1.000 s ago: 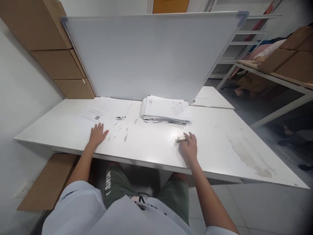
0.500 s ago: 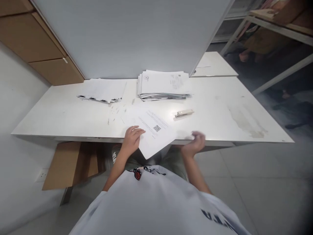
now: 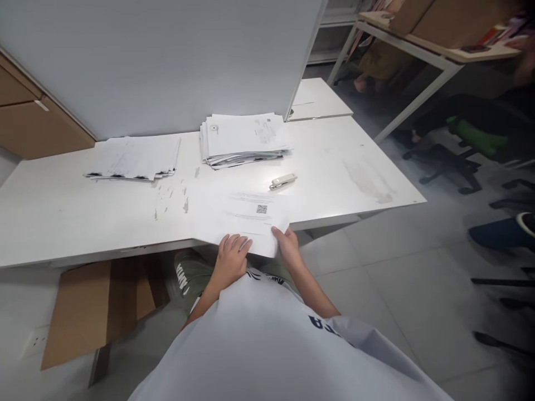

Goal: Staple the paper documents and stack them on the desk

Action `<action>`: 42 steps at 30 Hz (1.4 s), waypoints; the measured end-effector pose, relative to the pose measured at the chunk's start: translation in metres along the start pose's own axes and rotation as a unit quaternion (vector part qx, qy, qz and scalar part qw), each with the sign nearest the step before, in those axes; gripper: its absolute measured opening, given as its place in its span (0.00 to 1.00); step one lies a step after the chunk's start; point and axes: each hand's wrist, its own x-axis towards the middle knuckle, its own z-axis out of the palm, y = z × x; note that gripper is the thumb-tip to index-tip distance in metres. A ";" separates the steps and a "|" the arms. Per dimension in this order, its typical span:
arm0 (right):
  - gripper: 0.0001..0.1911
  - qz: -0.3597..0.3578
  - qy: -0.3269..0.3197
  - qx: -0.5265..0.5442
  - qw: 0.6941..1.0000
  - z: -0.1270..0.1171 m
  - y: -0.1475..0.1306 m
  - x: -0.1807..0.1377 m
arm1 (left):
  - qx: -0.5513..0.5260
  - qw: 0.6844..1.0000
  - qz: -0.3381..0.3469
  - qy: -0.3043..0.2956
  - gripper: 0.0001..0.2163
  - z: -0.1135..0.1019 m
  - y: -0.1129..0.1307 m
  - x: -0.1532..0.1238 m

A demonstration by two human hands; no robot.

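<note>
A printed sheet of paper (image 3: 251,223) with a QR code lies at the table's front edge, its near part hanging over. My left hand (image 3: 232,259) rests on the sheet's near edge, fingers slightly spread and laid over the paper. At the sheet's right corner my right hand (image 3: 288,245) pinches it, thumb on top and the other fingers hidden underneath. Just beyond the sheet is a beige stapler (image 3: 283,181), which neither hand touches.
A thick stack of printed papers (image 3: 244,136) stands against the grey partition (image 3: 167,61). To its left lies a thinner pile of papers (image 3: 134,159) with dark edges. Cardboard boxes (image 3: 50,128) are at the far left; an opened carton (image 3: 83,312) sits below the white table (image 3: 326,167).
My right hand has come in from the right and taken hold of the sheet's corner. The sheet has turned straighter. The camera view has swung to the right.
</note>
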 end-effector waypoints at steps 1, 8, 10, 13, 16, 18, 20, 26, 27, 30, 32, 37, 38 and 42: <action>0.21 0.014 -0.022 -0.012 1.000 0.001 -0.002 0.002 | 0.007 1.000 0.008 0.002 0.25 0.000 -0.001 0.000; 0.21 0.006 -0.087 -0.104 0.991 0.015 -0.020 0.030 | 0.028 0.999 -0.023 -0.030 0.33 0.018 -0.009 0.031; 0.21 -0.014 -0.043 -0.139 0.989 0.015 -0.026 0.040 | 0.035 0.998 -0.051 -0.022 0.34 0.023 -0.010 0.038; 0.21 -0.056 0.017 -0.151 0.987 0.007 -0.036 0.055 | 0.036 0.997 -0.065 -0.024 0.33 0.025 -0.008 0.045; 0.18 -0.157 0.068 -0.200 0.965 -0.006 -0.046 0.071 | 0.028 0.997 -0.068 -0.039 0.31 0.024 -0.005 0.055; 0.16 -0.268 0.088 -0.280 0.918 -0.013 -0.052 0.085 | 0.021 0.996 -0.067 -0.050 0.30 0.024 -0.001 0.065; 0.16 -0.381 0.059 -0.366 0.847 -0.016 -0.057 0.102 | 0.015 0.996 -0.061 -0.061 0.30 0.026 0.005 0.075; 0.22 -0.483 -0.096 -0.477 0.728 -0.017 -0.058 0.141 | 0.001 0.997 -0.045 -0.067 0.31 0.040 0.021 0.097; 0.23 -0.479 -0.097 -0.487 0.724 -0.018 -0.057 0.142 | 0.001 0.997 -0.041 -0.069 0.32 0.041 0.022 0.099; 0.24 -0.472 -0.089 -0.539 0.692 -0.016 -0.054 0.137 | 0.006 0.997 -0.029 -0.075 0.33 0.044 0.024 0.101; 0.24 -0.462 -0.090 -0.580 0.665 -0.013 -0.054 0.130 | 0.010 0.997 -0.024 -0.076 0.34 0.045 0.023 0.101; 0.25 -0.435 -0.099 -0.620 0.646 -0.001 -0.058 0.123 | 0.005 0.997 -0.025 -0.068 0.34 0.046 0.022 0.098; 0.25 -0.435 -0.100 -0.620 0.646 0.000 -0.059 0.123 | 0.004 0.998 -0.025 -0.065 0.34 0.047 0.022 0.098; 0.25 -0.435 -0.082 -0.620 0.647 0.006 -0.060 0.130 | 0.005 0.998 -0.023 -0.060 0.33 0.048 0.022 0.096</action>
